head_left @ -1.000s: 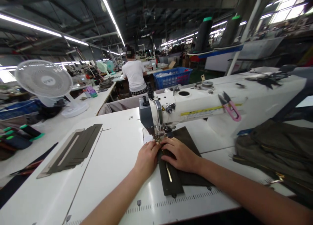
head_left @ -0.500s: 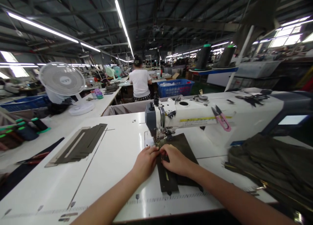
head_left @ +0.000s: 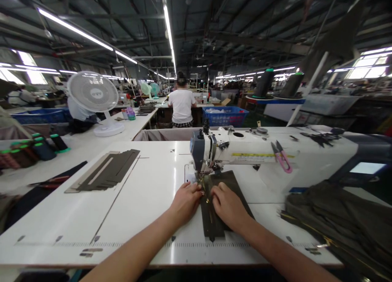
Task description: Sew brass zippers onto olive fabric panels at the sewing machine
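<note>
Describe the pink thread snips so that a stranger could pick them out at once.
Start at the white sewing machine in the middle of the table. Follow its long arm rightward along the yellow strip on it. The thread snips lie at that strip's right end: the only pink thing on the machine, with dark pointed blades.

Fabric piece [head_left: 228,184] under sewing machine [head_left: 232,149]

Dark olive fabric piece [head_left: 228,184] (brass zipper [head_left: 209,202] down it), white sewing machine [head_left: 245,149], pink snips [head_left: 283,159].
</note>
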`<state>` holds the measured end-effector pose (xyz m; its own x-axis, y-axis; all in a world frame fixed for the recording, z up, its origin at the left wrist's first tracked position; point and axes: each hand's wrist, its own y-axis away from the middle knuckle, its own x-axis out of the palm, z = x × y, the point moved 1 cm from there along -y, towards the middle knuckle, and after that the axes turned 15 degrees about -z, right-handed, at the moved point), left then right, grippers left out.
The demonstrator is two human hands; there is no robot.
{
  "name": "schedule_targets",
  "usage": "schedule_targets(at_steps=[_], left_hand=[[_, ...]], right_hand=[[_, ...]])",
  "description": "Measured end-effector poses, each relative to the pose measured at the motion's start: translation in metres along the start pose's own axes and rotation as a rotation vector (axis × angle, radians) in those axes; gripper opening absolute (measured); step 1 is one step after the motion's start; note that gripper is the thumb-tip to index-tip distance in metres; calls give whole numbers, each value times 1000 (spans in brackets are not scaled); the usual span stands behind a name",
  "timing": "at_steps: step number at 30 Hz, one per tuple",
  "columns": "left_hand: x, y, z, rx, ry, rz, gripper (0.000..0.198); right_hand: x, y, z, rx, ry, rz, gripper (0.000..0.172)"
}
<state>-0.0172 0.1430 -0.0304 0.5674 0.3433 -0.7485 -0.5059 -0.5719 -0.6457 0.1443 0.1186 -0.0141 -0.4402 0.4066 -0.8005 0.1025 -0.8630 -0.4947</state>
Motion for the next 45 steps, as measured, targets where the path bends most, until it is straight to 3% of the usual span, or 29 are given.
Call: schedule_targets(at_steps=[3,5,8,11,16,20,27,34,45], left_hand=[[-1,1,-1,35,-13,10,21],[-1,2,-3,49,-7,1,23],[-1,2,-5,53,-7,-24,23],[-1,4,-7,61,-12,-46,24],[1,5,-9,104,-59,-49,24],[3,5,-8,116,-91,-39,24],[5,6,-8,194,-143,-32,23],[5,-1,-5,186,-122,-6,22],[8,-12,8,173,-89,29,25]], right_hand=[[-17,28,-2,-303,-2,-164,24],[-24,45,1,-479,-73,-168,25],[-21,61,7,-566,-98,-162,33],[-8,65,10,-619,-71,-288,32],[9,66,6,-587,-31,-399,29],[7,60,5,-688,-18,-475,31],[-2,54,12,-640,-51,-468,41],[7,54,10,-585,-61,-531,49],[22,40,-1,-557,-74,-493,40]])
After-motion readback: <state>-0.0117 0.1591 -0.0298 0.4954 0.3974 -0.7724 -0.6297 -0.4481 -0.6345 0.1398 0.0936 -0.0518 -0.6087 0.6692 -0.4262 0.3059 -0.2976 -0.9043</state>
